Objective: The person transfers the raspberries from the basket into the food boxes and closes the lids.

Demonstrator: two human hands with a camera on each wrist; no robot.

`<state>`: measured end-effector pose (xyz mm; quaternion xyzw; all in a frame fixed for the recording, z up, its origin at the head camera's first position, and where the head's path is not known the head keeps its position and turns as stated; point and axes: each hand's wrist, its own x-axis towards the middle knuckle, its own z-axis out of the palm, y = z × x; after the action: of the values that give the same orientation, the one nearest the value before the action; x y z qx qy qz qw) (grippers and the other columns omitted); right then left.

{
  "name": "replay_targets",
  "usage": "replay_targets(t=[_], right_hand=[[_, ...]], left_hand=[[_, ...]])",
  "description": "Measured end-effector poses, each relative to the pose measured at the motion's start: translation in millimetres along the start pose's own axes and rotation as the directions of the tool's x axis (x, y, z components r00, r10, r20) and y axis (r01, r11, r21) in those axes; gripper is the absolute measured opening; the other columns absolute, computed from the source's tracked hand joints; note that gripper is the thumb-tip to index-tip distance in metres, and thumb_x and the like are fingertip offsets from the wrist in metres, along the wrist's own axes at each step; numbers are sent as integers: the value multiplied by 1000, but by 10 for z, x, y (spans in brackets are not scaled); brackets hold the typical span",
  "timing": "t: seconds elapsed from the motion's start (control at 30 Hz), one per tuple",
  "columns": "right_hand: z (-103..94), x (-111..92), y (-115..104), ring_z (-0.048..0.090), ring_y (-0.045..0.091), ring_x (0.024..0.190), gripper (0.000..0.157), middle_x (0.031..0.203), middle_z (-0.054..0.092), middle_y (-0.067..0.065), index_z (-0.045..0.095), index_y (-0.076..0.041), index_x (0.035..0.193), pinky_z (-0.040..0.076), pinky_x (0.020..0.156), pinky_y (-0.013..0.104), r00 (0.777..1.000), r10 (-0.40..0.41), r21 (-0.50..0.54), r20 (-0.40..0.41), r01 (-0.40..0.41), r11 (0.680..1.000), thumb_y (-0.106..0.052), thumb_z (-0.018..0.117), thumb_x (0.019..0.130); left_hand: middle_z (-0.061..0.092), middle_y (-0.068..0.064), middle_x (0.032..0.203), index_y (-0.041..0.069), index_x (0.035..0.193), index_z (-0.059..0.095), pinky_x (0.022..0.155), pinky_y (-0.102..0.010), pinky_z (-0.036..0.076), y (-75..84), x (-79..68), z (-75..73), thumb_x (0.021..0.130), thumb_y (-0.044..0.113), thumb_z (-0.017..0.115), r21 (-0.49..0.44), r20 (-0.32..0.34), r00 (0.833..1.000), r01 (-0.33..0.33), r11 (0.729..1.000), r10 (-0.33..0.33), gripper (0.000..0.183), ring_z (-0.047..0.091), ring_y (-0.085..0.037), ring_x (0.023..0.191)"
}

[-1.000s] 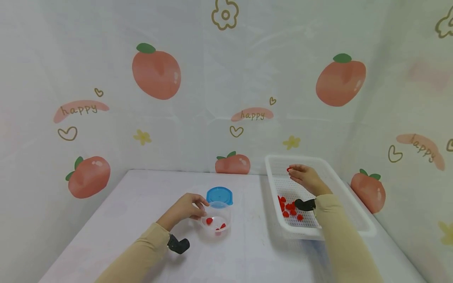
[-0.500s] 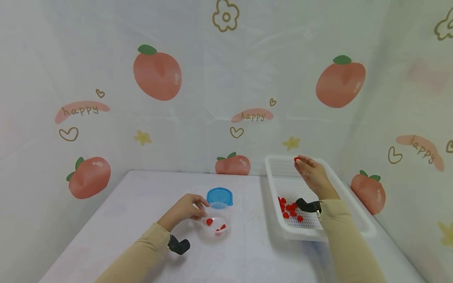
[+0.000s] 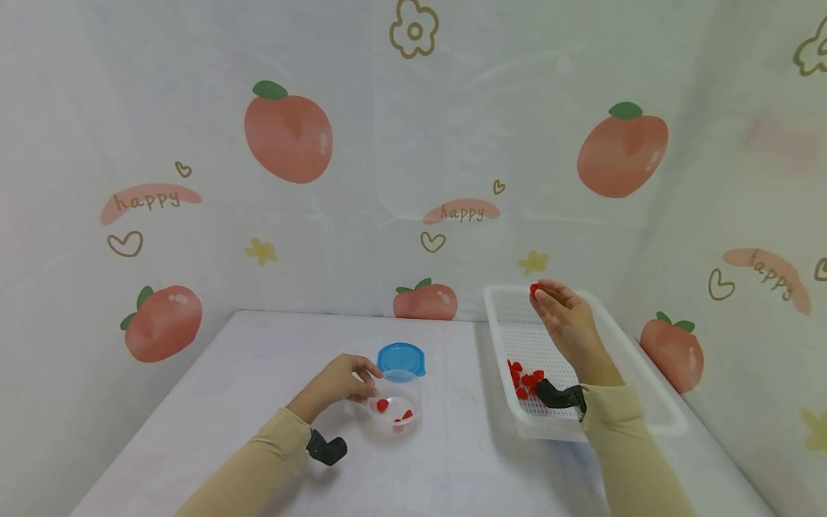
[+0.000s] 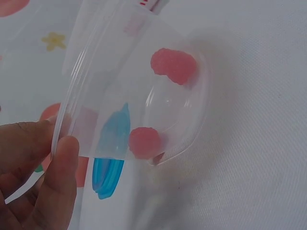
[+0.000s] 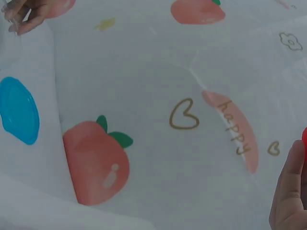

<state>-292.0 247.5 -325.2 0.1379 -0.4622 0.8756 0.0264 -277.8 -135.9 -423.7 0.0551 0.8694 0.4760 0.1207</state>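
My left hand [image 3: 336, 379] pinches the near-left rim of a clear plastic tub [image 4: 158, 103], thumb and fingers on either side of the wall in the left wrist view. Inside the tub lie a few bumpy red raspberries [image 4: 173, 65], seen blurred through the plastic. Over the back of the white basket, my right hand [image 3: 571, 323] is raised and holds one raspberry [image 3: 535, 288] between its fingertips. Only the edge of that berry enters the right wrist view. Several more raspberries [image 3: 517, 368] are gathered at the basket's left side, partly hidden by the black wrist camera.
The white perforated basket [image 3: 500, 337] stands at the right of the white table [image 3: 452, 445]. Just behind the tub lies a blue lid [image 3: 400, 357]. A printed cloth [image 3: 362, 215] with peaches hangs as a wall along the table's back.
My right hand has risen from inside the basket to above its back rim with the raspberry, its palm turning towards the head camera. The left hand and tub stay put.
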Motion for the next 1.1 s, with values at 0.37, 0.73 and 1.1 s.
replay_targets(t=[0.37,0.73,1.1], right_hand=[[388,-219,205,63,9,92,22,97,64,-3,68,-16,95,53,90,20,999,6,-164,47,2,986,2,55,95],[675,-407,578,62,8,96,21,99,64,-6,66,-19,99,51,93,20,987,70,-313,143,-22,949,0,59,94],[793,-544,1034,61,18,103,27,107,62,1,61,0,113,52,92,23,976,203,-480,84,-138,866,-12,68,90]], left_hand=[[60,-7,83,2,104,70,65,-28,59,-2,-7,-7,78,3,77,3,0,1000,-3,1000,3,27,60,-15,66],[59,-7,84,3,104,70,65,-28,59,-13,-5,-12,78,4,78,1,-4,1000,-1,1000,1,28,60,-15,66],[60,-7,83,3,104,70,65,-28,59,16,-17,-3,78,3,77,0,-4,1000,9,1000,-9,26,61,-15,66]])
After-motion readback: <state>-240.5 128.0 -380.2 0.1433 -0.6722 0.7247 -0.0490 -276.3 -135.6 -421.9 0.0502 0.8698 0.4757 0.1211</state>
